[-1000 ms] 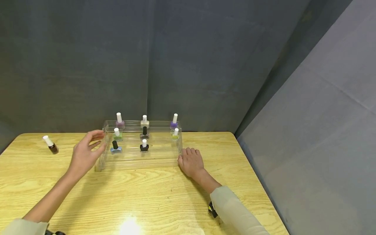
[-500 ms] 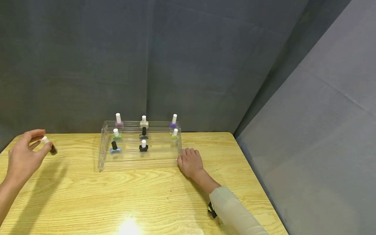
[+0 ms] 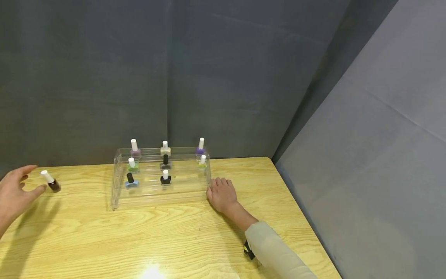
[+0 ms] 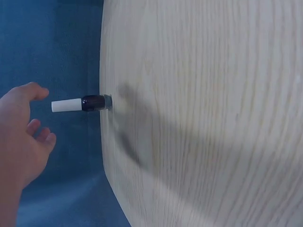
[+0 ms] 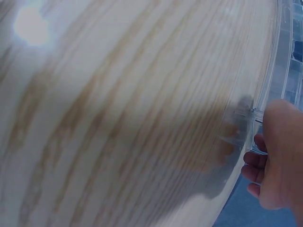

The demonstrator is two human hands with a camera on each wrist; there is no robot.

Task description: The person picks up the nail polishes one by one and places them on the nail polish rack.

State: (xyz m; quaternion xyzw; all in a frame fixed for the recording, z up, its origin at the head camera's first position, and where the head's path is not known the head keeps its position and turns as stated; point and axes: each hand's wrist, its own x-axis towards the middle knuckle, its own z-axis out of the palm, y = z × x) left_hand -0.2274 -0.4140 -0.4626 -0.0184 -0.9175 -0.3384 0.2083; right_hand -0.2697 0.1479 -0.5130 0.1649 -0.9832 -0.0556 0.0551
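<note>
A nail polish bottle [image 3: 50, 181] with a white cap and dark brown polish stands upright at the table's far left. Beside it hovers my left hand [image 3: 15, 193], thumb and forefinger spread apart. In the left wrist view a gap shows between this hand [image 4: 26, 137] and the bottle's cap [image 4: 66, 105]. My right hand [image 3: 222, 195] grips the front right corner of a clear stepped display rack [image 3: 146, 201]. The right wrist view shows curled fingers [image 5: 255, 165] at the rack's end. Several nail polish bottles stand on its tiers, including a blue one [image 3: 131, 183] and a black one [image 3: 165, 179].
The wood-grain table [image 3: 174, 240] meets a dark cloth wall [image 3: 87, 85] at the back. A grey cloth wall [image 3: 366, 174] runs along its right side. On the rack's top tier stands a purple bottle [image 3: 200, 149] at the right end.
My left hand has moved left from the rack's left end to beside the dark brown bottle. The right hand has stayed at the rack. The head view has shifted slightly.
</note>
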